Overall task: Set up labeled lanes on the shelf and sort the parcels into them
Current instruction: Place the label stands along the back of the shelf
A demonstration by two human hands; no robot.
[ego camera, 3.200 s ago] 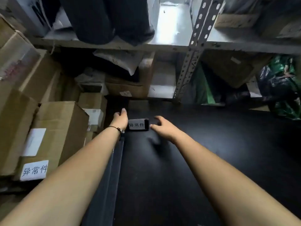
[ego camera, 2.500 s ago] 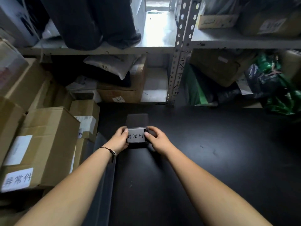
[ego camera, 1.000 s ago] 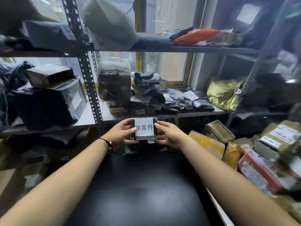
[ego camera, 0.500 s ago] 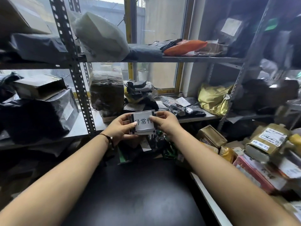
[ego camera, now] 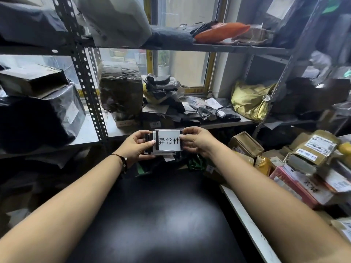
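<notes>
I see the left hand (ego camera: 135, 147) and right hand (ego camera: 197, 141) pinching the label card (ego camera: 169, 141) by its side edges. I judge it light, stiff and slick.

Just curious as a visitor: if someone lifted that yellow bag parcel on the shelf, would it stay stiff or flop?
The yellow bag parcel looks creased and slumped, so it would probably flop. Its shiny film may be slippery. Its rounded bulges hint at soft contents.

White label card (ego camera: 169, 142) with black characters; yellow parcel (ego camera: 250, 103); orange parcel (ego camera: 221, 32).
</notes>
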